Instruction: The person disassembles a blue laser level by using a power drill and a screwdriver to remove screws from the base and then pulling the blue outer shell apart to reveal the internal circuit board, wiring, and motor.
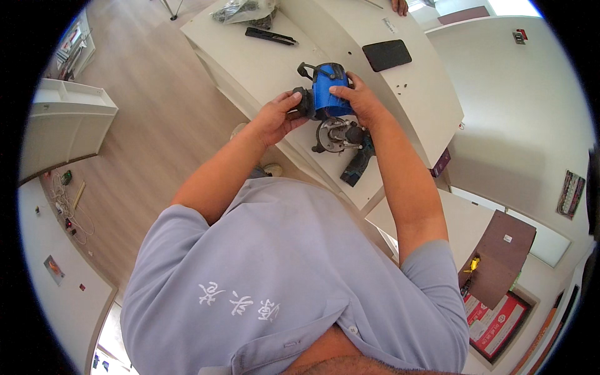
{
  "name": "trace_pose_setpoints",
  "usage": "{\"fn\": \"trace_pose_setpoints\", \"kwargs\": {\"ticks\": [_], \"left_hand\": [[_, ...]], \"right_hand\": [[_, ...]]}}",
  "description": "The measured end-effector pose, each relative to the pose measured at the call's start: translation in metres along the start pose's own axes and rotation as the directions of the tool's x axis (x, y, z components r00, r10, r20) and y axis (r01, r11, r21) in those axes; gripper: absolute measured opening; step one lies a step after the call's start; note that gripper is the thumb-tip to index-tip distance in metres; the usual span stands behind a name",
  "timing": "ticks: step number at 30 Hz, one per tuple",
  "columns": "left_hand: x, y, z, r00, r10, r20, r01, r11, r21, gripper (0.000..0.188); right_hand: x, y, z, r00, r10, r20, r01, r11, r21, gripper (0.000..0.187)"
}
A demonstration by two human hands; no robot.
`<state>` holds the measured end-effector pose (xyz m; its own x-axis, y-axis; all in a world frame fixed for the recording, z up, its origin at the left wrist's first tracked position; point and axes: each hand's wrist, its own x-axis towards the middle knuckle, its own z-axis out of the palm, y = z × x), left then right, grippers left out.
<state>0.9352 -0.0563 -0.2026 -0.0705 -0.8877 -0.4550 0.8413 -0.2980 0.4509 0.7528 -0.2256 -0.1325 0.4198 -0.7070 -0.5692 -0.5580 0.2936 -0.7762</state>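
A blue cylindrical power tool body (329,87) with a black looped part lies sideways between my hands above the white panel (275,69). My left hand (281,115) grips the black block (302,102) at its left end; whether that block is joined to the body I cannot tell. From the right, my right hand (362,100) wraps the blue casing, thumb on its front. Just nearer to me sits a round metal tool base (332,134) with posts and a knob. Beside it lies a teal-and-black cordless drill (358,167), partly covered by the base.
Farther off on the white boards are a black box cutter (270,35), a clear plastic bag (247,11) and a dark phone (387,55). Another person's hand (400,6) rests at the far edge. White cabinet parts stand left; brown panels (497,256) lie at right.
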Motion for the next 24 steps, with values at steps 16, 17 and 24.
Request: {"fn": "trace_pose_setpoints", "kwargs": {"ticks": [16, 17, 24], "left_hand": [[0.000, -0.006, 0.001, 0.997, -0.080, -0.017, 0.081, 0.994, 0.070, 0.058], [0.001, -0.007, 0.000, 0.995, -0.094, -0.015, 0.095, 0.993, 0.068, 0.061], [0.006, -0.007, -0.001, 0.996, -0.091, -0.011, 0.091, 0.990, 0.110, 0.065]], "right_hand": [[-0.022, -0.013, -0.007, 0.955, -0.120, 0.272, 0.003, 0.919, 0.395, 0.093], [-0.022, -0.012, -0.007, 0.953, -0.113, 0.282, -0.006, 0.921, 0.390, 0.092], [-0.022, -0.005, -0.009, 0.962, -0.093, 0.256, -0.002, 0.938, 0.346, 0.094]]}}
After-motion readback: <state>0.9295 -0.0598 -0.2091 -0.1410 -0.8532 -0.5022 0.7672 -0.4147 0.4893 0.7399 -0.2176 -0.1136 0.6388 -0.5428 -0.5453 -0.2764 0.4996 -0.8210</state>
